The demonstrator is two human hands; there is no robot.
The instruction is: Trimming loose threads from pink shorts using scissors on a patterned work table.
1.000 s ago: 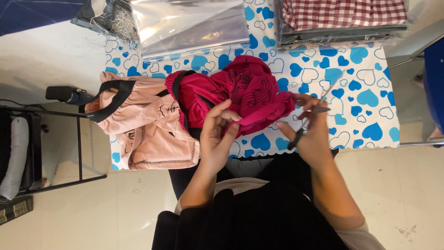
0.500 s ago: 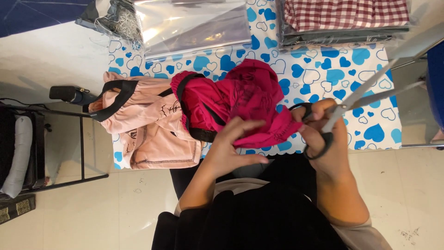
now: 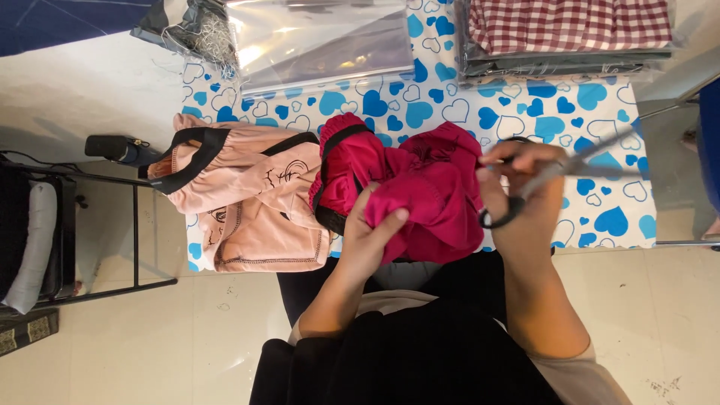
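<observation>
Black rack (image 3: 90, 225): it stands on the floor at the far left, just beside the table's left edge, so there is little room that way.
Pale pink garment (image 3: 240, 202): it lies flat on the table (image 3: 600, 217), touching the dark pink one. Its left part hangs a bit past the table edge. It looks set aside, but I cannot tell if its work is done.
Left hand (image 3: 367, 240): the fingers are curled tight into the dark pink garment (image 3: 427, 187) and hold it bunched up at the near edge of the table.
Dark pink garment: it is the one being worked on now, in the middle of the table, between both hands. It is crumpled, not folded, so work on it looks unfinished.
Right hand (image 3: 517, 180): it is closed around the black handles of the scissors (image 3: 555, 176), and it touches the garment's right side. The blades point right, over the heart cloth. I cannot tell how far the blades are open.
Open room: the heart cloth to the right of the hands is bare.
Back edge: clear bags (image 3: 322, 37) and a checked cloth stack (image 3: 570, 30) fill it.
</observation>
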